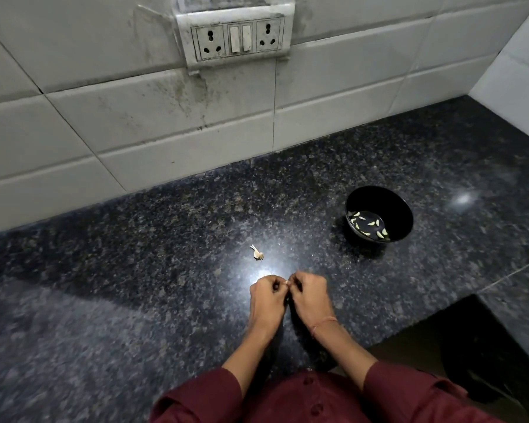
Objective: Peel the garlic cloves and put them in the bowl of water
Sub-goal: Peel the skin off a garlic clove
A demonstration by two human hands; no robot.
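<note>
Clove [286,282] pinched btw fingertips of left hand [268,296] & right hand [309,296], both curled tight on it, low over counter [135,270]; mostly hidden. Judged light, firm; papery skin brittle, bare flesh prob. slick, so nip at ends. Black glossy round bowl [393,203] right-rear, well apart, holds pale crescent peeled cloves [371,223]. Dry skin scrap [258,253] nearby. Counter speckled, polished.

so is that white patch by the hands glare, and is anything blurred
Head view: yes, glare on the polished countertop just beyond the left hand and right hand, which pinch a garlic clove; a fainter spot lies right of the bowl; the counter's lower left is smeared; the wide lens bows the wall tiles.
</note>
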